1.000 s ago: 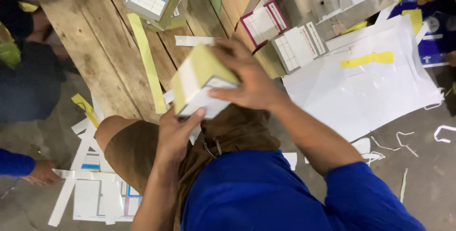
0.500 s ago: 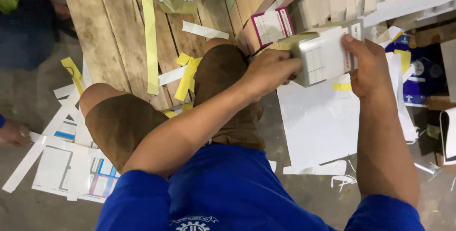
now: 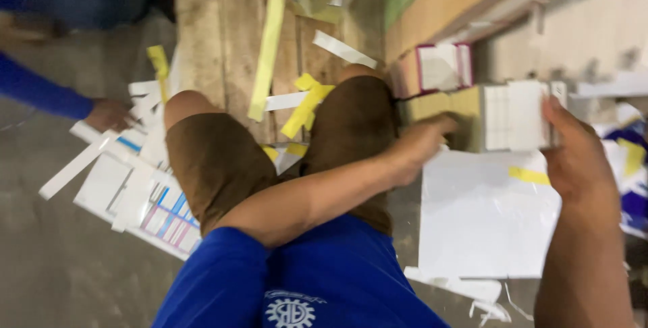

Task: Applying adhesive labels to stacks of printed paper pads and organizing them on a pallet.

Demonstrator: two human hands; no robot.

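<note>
Both hands grip booklet stack above white sheet.

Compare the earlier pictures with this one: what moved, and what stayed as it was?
Both hands carried the stack of small boxes from over the lap out to the right side, above the white sheet. The left hand and right hand still grip its ends.

Your left hand and right hand grip a stack of white booklets from both ends, just above a white sheet; yellow paper strips lie on the wooden pallet.
</note>
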